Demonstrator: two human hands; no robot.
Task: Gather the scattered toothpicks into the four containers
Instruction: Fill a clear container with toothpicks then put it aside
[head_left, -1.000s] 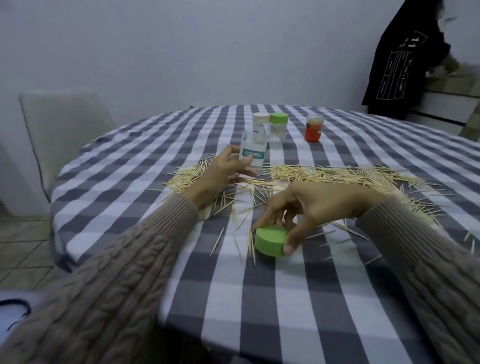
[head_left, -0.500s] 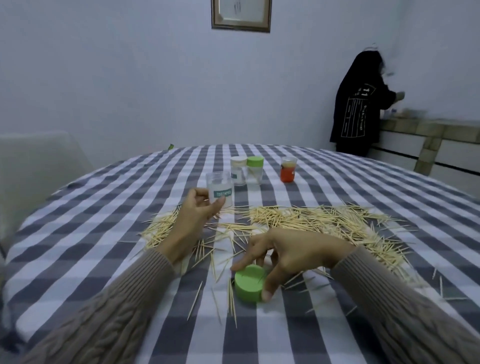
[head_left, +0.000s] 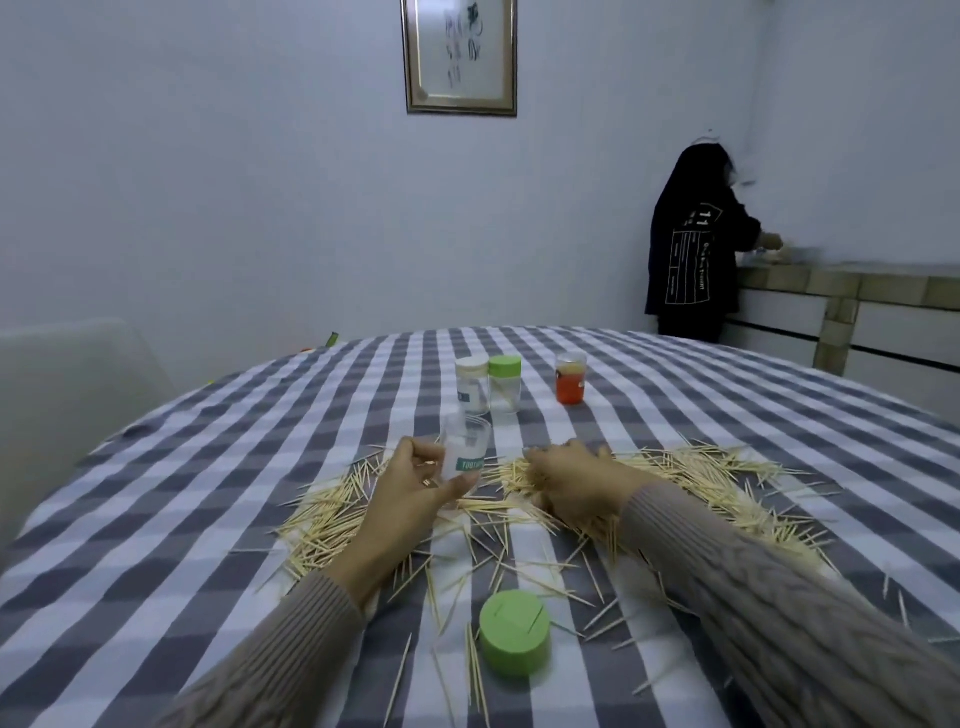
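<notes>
Checked table; left hand grips jar

The right hand is lying palm-down on the toothpicks, hiding its fingers' undersides, so whether it is pinching any cannot be told. The left hand is covering part of the open container's label, and both sleeves are running off the bottom edge. Beyond the bench, the standing person is blurring.
</notes>
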